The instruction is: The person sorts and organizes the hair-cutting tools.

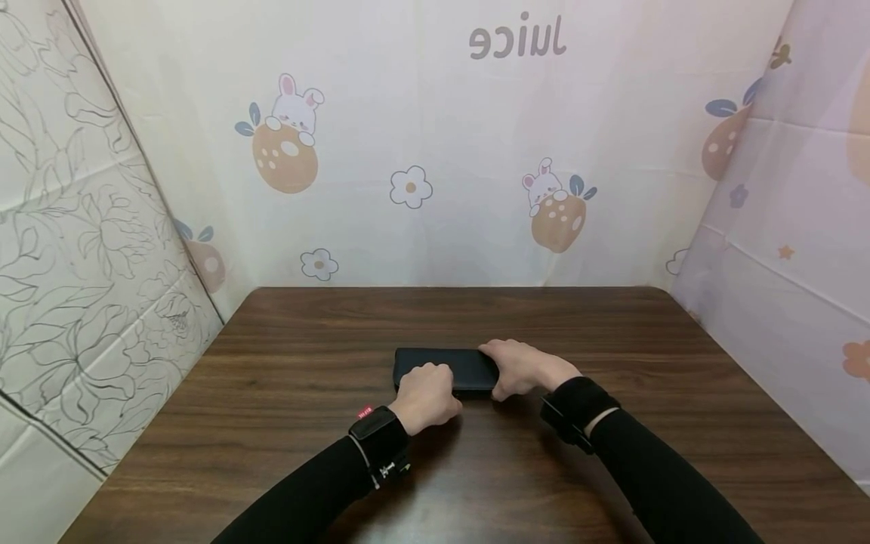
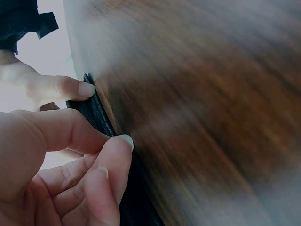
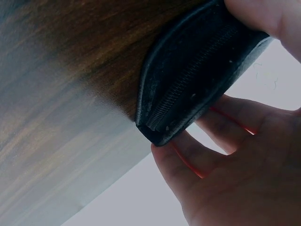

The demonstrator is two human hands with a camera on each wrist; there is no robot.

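A long black zip wallet (image 1: 469, 369) with a smooth, leather-like cover lies flat near the middle of the table. My right hand (image 1: 526, 369) grips its right end, thumb at the front edge and fingers at the back. Zip teeth (image 3: 186, 80) run along the curved end of the wallet in the right wrist view. At the wallet's front edge, my left hand (image 1: 427, 397) pinches with thumb and forefinger along the zip line, the other fingers curled in. Whatever sits between those fingertips is hidden in the left wrist view.
Dark wood-grain tabletop (image 1: 306, 332) surrounds the wallet. Behind the table hangs a pale curtain (image 1: 421, 113) printed with rabbits, fruit and flowers. More printed cloth (image 1: 88, 227) closes off the left side. Black bands (image 1: 381, 438) circle both wrists.
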